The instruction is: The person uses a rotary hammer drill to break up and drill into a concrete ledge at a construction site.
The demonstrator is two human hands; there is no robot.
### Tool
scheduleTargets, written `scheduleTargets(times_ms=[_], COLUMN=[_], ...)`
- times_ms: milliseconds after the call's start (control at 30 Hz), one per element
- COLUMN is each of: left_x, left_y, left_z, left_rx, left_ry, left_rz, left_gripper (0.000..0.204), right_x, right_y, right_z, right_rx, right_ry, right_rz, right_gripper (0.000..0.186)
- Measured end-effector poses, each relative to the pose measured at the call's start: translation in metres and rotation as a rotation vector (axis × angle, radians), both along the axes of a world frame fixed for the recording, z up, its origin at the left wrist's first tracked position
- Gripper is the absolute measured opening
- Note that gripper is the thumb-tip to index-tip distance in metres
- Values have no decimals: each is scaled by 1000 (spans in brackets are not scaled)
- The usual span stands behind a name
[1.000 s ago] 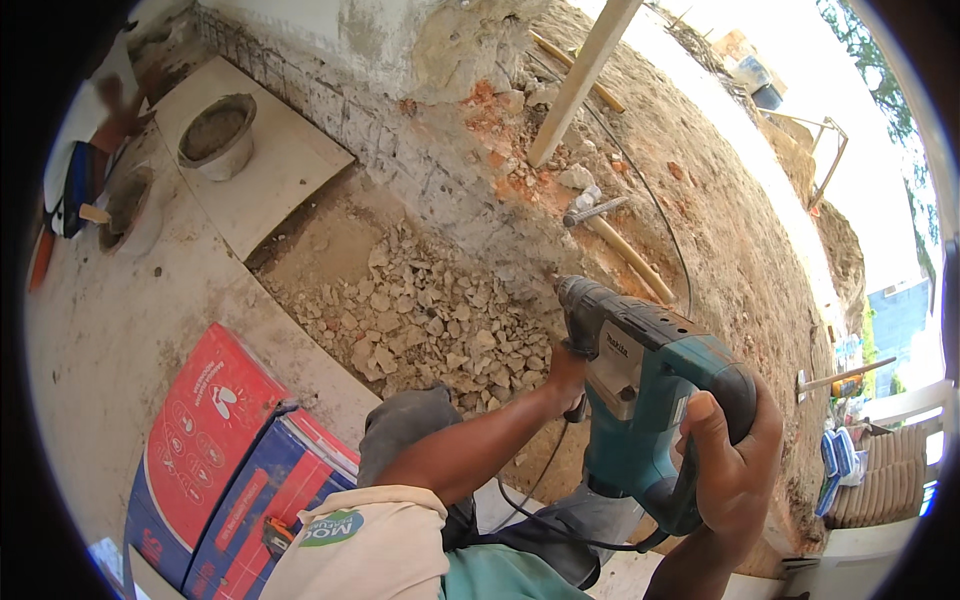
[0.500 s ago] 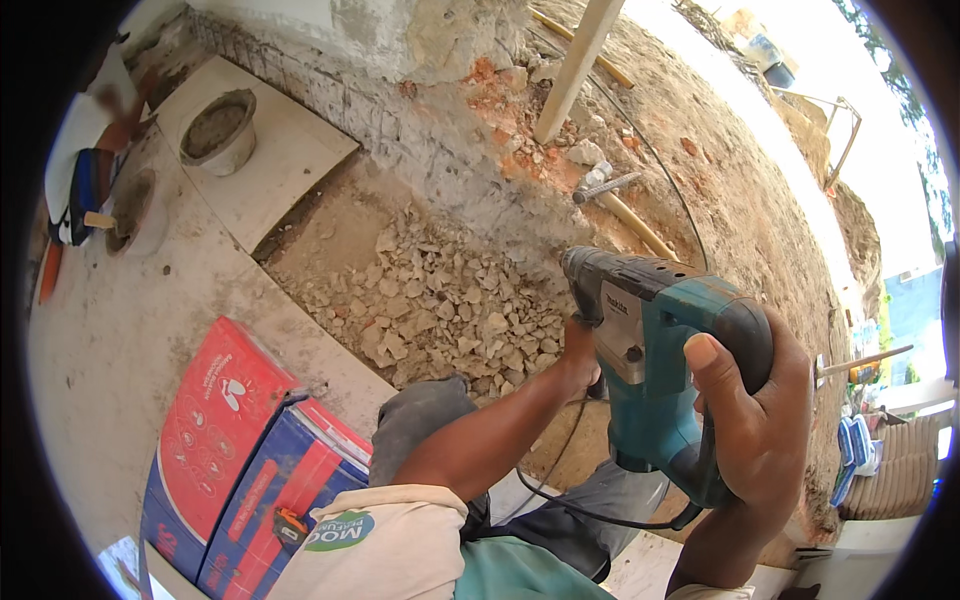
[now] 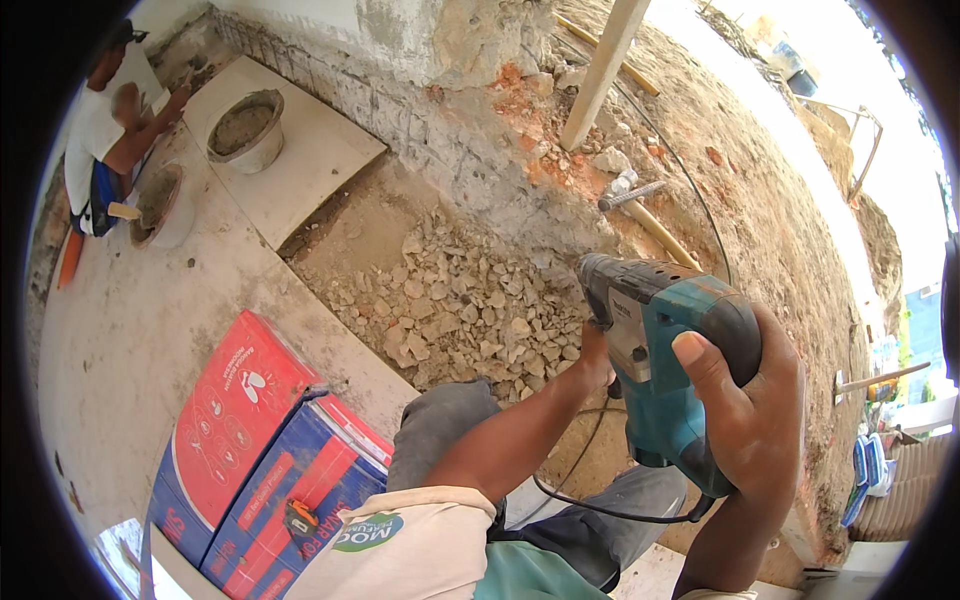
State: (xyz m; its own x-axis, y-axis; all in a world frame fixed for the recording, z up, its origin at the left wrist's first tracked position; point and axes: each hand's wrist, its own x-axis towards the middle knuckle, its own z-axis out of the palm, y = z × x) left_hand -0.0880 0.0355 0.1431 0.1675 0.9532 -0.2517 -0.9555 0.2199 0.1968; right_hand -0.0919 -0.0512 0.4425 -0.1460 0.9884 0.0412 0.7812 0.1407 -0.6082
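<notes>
At a broken-up patch of floor, we see a teal-and-black rotary hammer drill [image 3: 668, 340] gripped at both ends, right of centre and before the wearer's knees; take it as our clock's hub. The right hand [image 3: 757, 405], at four o'clock, is wrapped around the rear handle, thumb lying forward along its near side, presumably to push and steer. The left hand [image 3: 597, 352], between nine and ten, appears clasped around the side grip near the nose, likely to bear weight and resist twist; its fingers are mostly hidden. The nose points to ten-thirty, toward the base of the chipped wall [image 3: 480, 185]; we cannot make out a bit, or whether anything touches. The power cord [image 3: 640, 517] loops slack at seven, which should leave the tool free to swing.

Between nine and ten lies loose rubble [image 3: 470, 310] in the dug-out patch. A wooden-handled hammer [image 3: 632, 196] rests near twelve, within what looks like easy reach. Toward nine, red-and-blue cartons [image 3: 235, 400] carry what appears to be a tape measure [image 3: 301, 517], perhaps parked there out of the debris. At ten, a co-worker [image 3: 100, 150] sits beside two buckets [image 3: 255, 158], apparently set close for handy use.
</notes>
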Motion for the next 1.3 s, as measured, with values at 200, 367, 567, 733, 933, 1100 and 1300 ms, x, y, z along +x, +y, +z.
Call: scheduleTargets(times_ms=[200,367,567,733,933,1100,1300], left_x=[-2,11,13,30,31,19,-1], left_y=[4,15,33,24,-1,-8,-1], left_z=[-1,1,-38,-29,-5,0,-4], left_rx=[-50,-133,-288,-320,-191,-139,-128], left_ry=[-33,184,256,183,289,365,273], left_rz=[-15,62,39,59,66,115,123], left_gripper=[23,16,15,21,25,28,19], right_x=[3,2,-10,7,12,0,-11], right_y=[9,25,37,27,-23,-35,-20], right_z=[-9,11,13,0,18,31,17], right_rx=[-11,-69,-116,-90,9,-21,-28], right_ry=[-6,125,92,83,120,124,106], right_rz=[-30,-72,-48,-35,-91,-74,-77], right_gripper=[49,43,44,44,48,55,50])
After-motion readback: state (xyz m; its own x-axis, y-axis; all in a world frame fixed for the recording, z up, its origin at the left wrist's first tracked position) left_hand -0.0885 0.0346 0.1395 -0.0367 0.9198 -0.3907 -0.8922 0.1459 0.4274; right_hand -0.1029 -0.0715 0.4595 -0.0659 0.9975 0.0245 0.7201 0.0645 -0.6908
